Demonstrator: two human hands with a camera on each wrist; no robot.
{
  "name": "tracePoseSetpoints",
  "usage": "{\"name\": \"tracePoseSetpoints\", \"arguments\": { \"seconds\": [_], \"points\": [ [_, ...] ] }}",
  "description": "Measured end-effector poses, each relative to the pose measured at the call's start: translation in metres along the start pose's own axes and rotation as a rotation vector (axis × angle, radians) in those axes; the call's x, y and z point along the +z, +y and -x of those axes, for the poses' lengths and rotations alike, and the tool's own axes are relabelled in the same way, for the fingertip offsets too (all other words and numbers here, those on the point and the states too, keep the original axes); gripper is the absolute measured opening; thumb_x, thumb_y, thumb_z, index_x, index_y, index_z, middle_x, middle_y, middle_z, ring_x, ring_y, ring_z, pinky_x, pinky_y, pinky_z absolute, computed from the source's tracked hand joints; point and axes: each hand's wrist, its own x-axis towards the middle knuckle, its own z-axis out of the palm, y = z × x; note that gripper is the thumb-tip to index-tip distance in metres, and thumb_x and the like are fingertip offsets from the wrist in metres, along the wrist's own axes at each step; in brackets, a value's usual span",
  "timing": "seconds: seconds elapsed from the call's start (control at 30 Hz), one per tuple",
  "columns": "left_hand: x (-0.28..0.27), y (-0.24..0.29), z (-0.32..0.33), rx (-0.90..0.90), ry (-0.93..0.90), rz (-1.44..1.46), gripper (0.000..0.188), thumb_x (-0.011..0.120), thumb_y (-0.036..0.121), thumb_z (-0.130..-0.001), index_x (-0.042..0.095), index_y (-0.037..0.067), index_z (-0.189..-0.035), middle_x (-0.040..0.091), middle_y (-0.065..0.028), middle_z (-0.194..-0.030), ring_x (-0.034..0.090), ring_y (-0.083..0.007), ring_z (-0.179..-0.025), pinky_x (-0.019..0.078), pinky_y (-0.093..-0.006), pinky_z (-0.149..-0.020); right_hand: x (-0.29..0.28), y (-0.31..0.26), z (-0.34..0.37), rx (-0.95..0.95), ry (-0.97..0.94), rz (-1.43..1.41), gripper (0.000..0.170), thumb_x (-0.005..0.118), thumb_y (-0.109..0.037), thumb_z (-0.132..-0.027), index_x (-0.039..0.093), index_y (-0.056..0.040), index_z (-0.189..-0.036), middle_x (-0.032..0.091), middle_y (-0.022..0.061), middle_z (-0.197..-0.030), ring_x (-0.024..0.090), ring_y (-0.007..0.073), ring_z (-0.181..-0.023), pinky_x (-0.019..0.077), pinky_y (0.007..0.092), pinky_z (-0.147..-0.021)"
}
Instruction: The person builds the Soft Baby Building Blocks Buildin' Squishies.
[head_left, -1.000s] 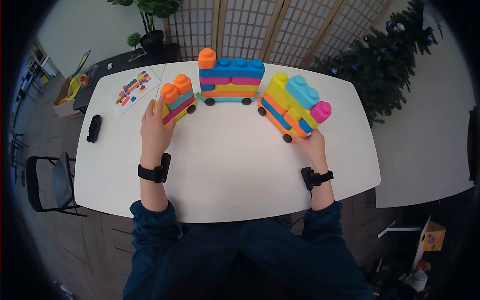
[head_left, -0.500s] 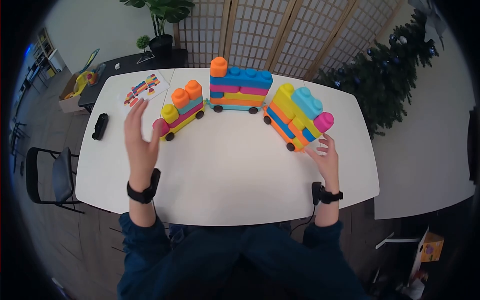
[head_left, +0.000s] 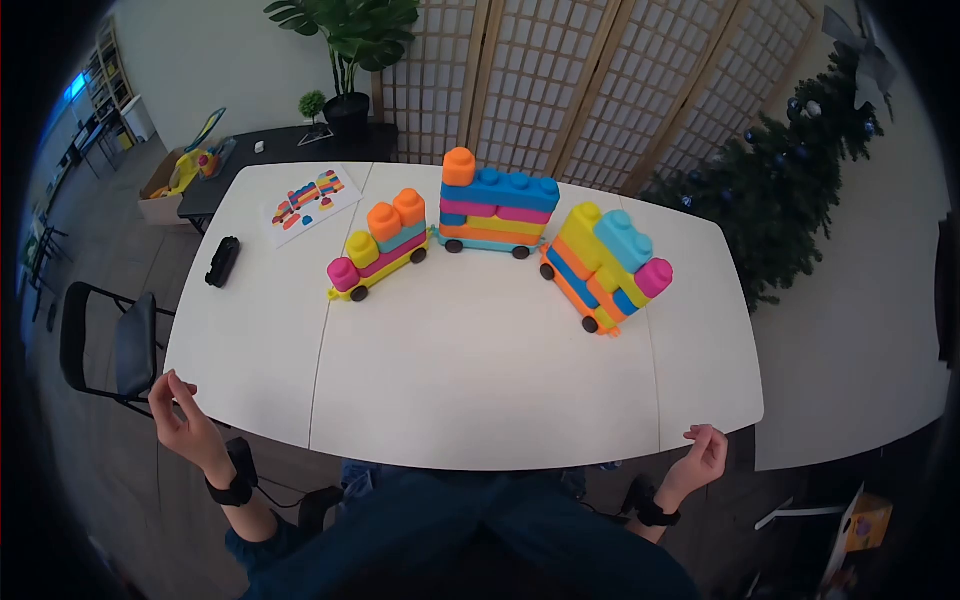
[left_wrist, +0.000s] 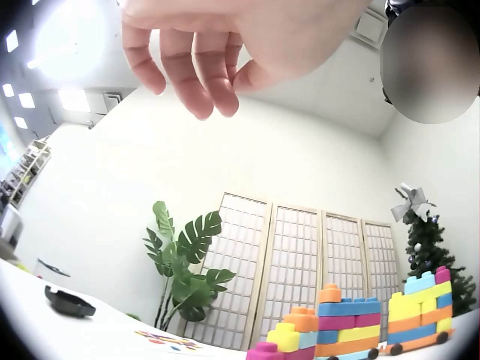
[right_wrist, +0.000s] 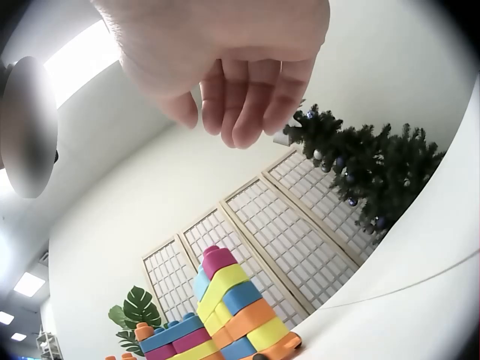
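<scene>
Three wheeled block cars stand in an arc on the white table (head_left: 480,400): a low stepped one (head_left: 385,250) at left, a blue-topped one (head_left: 498,215) in the middle, a tall yellow and light-blue one (head_left: 600,262) at right. Near the table's front left corner, my left hand (head_left: 190,430) is raised, fingers loosely bent, holding nothing. By the front right edge my right hand (head_left: 700,462) hangs empty, its fingers loosely curled. Both wrist views show relaxed fingers, the left hand (left_wrist: 225,45) and the right hand (right_wrist: 232,67), with the cars lower down.
A printed picture sheet (head_left: 312,205) lies at the table's back left, with a black object (head_left: 223,262) in front of it. A folding chair (head_left: 130,345) is at the left. Behind stand a potted plant (head_left: 350,50), a lattice screen (head_left: 560,90) and a decorated tree (head_left: 740,190).
Both hands have drawn away from the left and right cars, back and outward to the table's front corners. The head view has shifted, so the cars appear lower.
</scene>
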Motion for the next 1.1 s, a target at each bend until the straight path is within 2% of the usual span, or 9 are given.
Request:
{"name": "tracePoseSetpoints", "arguments": {
  "seconds": [0.07, 0.2, 0.47, 0.73, 0.87, 0.93, 1.0, 1.03, 1.1],
  "points": [
    [-0.005, -0.009, 0.003, -0.010, 0.136, -0.038, 0.014, 0.063, 0.010, -0.104, 0.068, -0.003, -0.104, 0.068, -0.0054, -0.085, 0.061, -0.0114, -0.073, 0.0502, -0.0252, -0.070, -0.013, 0.000, -0.002, -0.025, 0.106, 0.074, 0.019, 0.061, -0.007, -0.103, 0.062, 0.0029, -0.086, 0.066, 0.0074, -0.080, 0.060, 0.0122, -0.069, 0.0489, 0.0257, -0.066],
    [-0.012, -0.027, 0.005, 0.000, 0.215, 0.007, 0.015, 0.063, 0.013, -0.104, 0.068, -0.002, -0.104, 0.068, -0.0050, -0.083, 0.061, -0.0098, -0.072, 0.0502, -0.0236, -0.068, -0.025, 0.002, -0.013, -0.137, 0.129, 0.118, 0.023, 0.059, -0.008, -0.104, 0.061, 0.0031, -0.084, 0.065, 0.0063, -0.077, 0.057, 0.0116, -0.064, 0.0466, 0.0265, -0.064],
    [-0.019, -0.047, -0.007, -0.032, 0.207, -0.123, 0.018, 0.064, 0.015, -0.104, 0.069, -0.002, -0.103, 0.067, -0.0048, -0.082, 0.062, -0.0106, -0.073, 0.0500, -0.0239, -0.069, -0.032, 0.006, -0.043, -0.178, 0.203, 0.235, 0.022, 0.062, -0.012, -0.105, 0.065, 0.0027, -0.089, 0.067, 0.0059, -0.077, 0.060, 0.0116, -0.068, 0.0492, 0.0252, -0.066],
    [0.007, -0.058, -0.024, -0.023, 0.103, -0.115, 0.018, 0.063, 0.016, -0.104, 0.069, -0.002, -0.103, 0.068, -0.0060, -0.085, 0.064, -0.0126, -0.075, 0.0502, -0.0262, -0.072, -0.036, 0.009, -0.073, -0.196, 0.268, 0.243, 0.020, 0.063, -0.014, -0.104, 0.067, 0.0047, -0.098, 0.070, 0.0093, -0.087, 0.067, 0.0152, -0.079, 0.0568, 0.0274, -0.076],
    [0.040, -0.123, -0.052, -0.258, -0.241, -0.128, 0.035, 0.068, 0.028, -0.101, 0.061, 0.003, -0.125, 0.070, -0.0121, -0.104, 0.068, -0.0205, -0.092, 0.0535, -0.0339, -0.083, -0.035, 0.015, -0.077, -0.174, 0.249, 0.236, 0.019, 0.063, -0.014, -0.104, 0.067, 0.0046, -0.103, 0.071, 0.0100, -0.091, 0.068, 0.0163, -0.082, 0.0581, 0.0285, -0.079],
    [0.073, -0.178, -0.065, -0.229, -0.467, -0.336, 0.055, 0.072, 0.034, -0.097, 0.053, 0.004, -0.139, 0.067, -0.0181, -0.121, 0.067, -0.0296, -0.109, 0.0528, -0.0413, -0.094, -0.034, 0.019, -0.074, -0.168, 0.209, 0.237, 0.019, 0.063, -0.014, -0.104, 0.067, 0.0046, -0.105, 0.071, 0.0102, -0.092, 0.069, 0.0166, -0.083, 0.0584, 0.0290, -0.080],
    [0.117, -0.253, -0.070, 0.026, -0.496, -0.464, 0.073, 0.075, 0.042, -0.092, 0.048, 0.002, -0.146, 0.064, -0.0258, -0.127, 0.064, -0.0384, -0.119, 0.0506, -0.0453, -0.098, -0.030, 0.019, -0.072, -0.159, 0.153, 0.240, 0.019, 0.063, -0.014, -0.104, 0.067, 0.0046, -0.106, 0.071, 0.0105, -0.092, 0.068, 0.0166, -0.083, 0.0579, 0.0293, -0.079],
    [0.127, -0.248, -0.079, 0.027, -0.495, -0.463, 0.073, 0.075, 0.042, -0.092, 0.048, 0.002, -0.146, 0.064, -0.0258, -0.127, 0.064, -0.0384, -0.119, 0.0506, -0.0453, -0.098, -0.026, 0.017, -0.071, -0.159, 0.155, 0.239, 0.019, 0.063, -0.014, -0.104, 0.067, 0.0046, -0.106, 0.071, 0.0105, -0.092, 0.068, 0.0166, -0.083, 0.0579, 0.0293, -0.079],
    [0.152, -0.234, -0.095, -0.123, -0.700, -0.672, 0.088, 0.078, 0.054, -0.085, 0.049, -0.002, -0.145, 0.063, -0.0258, -0.131, 0.061, -0.0387, -0.124, 0.0495, -0.0456, -0.103, -0.019, 0.013, -0.066, -0.083, 0.126, 0.244, 0.018, 0.063, -0.013, -0.104, 0.067, 0.0044, -0.103, 0.071, 0.0102, -0.091, 0.067, 0.0160, -0.082, 0.0564, 0.0283, -0.076]
  ]
}}
